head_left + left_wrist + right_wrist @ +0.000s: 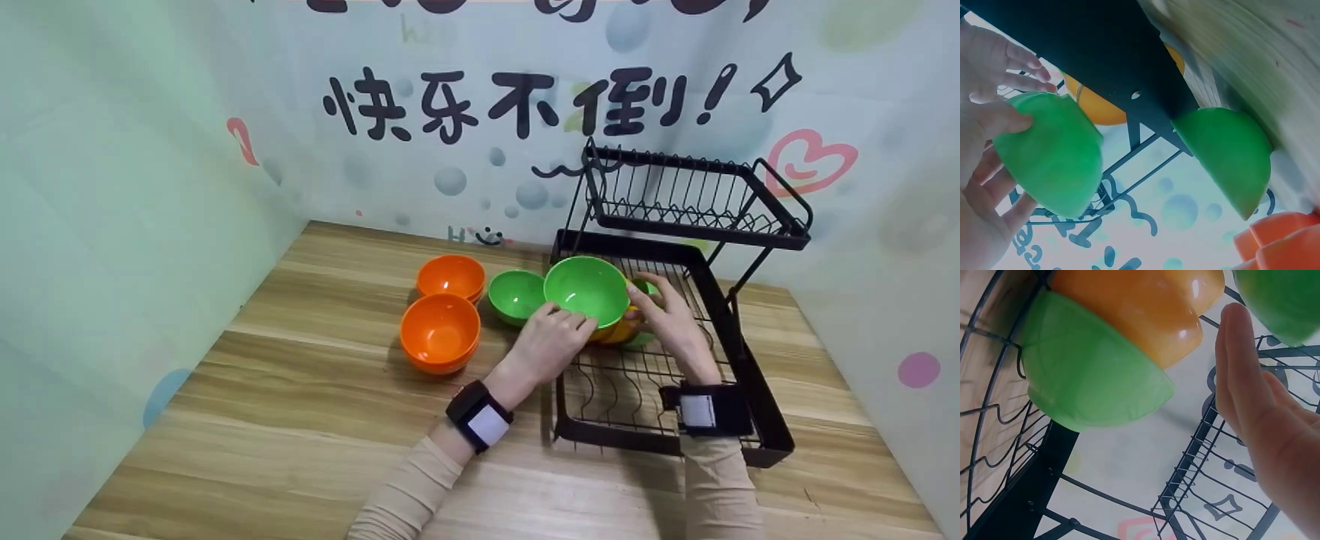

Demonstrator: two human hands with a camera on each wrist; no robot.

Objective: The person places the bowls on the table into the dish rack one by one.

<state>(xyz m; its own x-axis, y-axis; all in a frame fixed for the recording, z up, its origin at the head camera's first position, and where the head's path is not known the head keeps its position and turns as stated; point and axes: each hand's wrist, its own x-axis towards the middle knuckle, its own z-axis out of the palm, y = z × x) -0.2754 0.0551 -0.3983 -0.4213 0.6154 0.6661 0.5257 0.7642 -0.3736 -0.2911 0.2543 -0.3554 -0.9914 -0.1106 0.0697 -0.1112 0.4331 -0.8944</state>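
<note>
Beige sleeves point(409, 491), left hand point(553, 343) pinching glossy green bowl point(586, 289), near left edge of rack point(622, 436), right hand point(679, 330) straight-fingered, contact unclear, wooden table point(300, 420), printed backdrop point(412, 165)

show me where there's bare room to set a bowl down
Free: the wood-grain tabletop between the left wall and the orange bowls; the dish rack's upper tier; the front of its lower tier. Crowded: the lower tier's middle, with yellow bowls and the right hand; and between orange bowls and rack, where a green bowl sits.
</note>
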